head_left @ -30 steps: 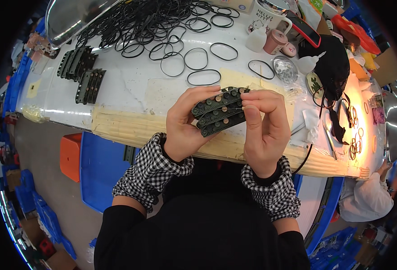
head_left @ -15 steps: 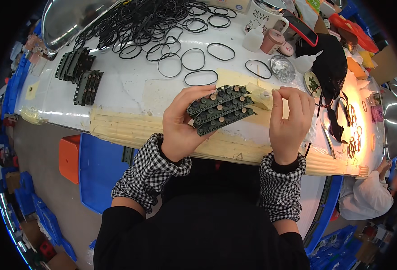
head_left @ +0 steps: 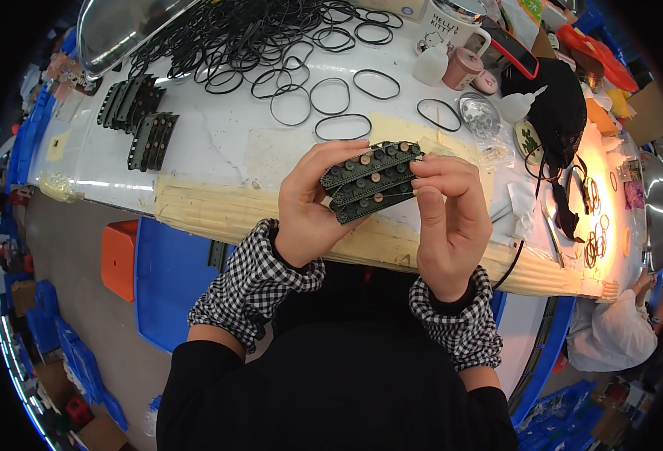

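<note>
Both of my hands hold a small stack of dark green strips (head_left: 369,180) studded with brass-coloured dots, above the near edge of the white table (head_left: 218,143). My left hand (head_left: 312,203) grips the stack from the left and below. My right hand (head_left: 452,210) closes its fingers on the stack's right end. Checkered cuffs show at both wrists. More of the same green strips (head_left: 139,120) lie in two piles at the table's left. Loose black rubber rings (head_left: 331,98) lie beyond my hands.
A heap of black rings (head_left: 233,37) covers the far table beside a metal bowl (head_left: 121,26). A mug (head_left: 452,22), small bottles (head_left: 429,64), a pink cup (head_left: 463,68) and a black bag (head_left: 553,113) stand at the right. Blue and orange crates (head_left: 151,263) sit below.
My right hand had let go and moved off to the right half a second ago; now it has come back and grips the right end of the stack again.
</note>
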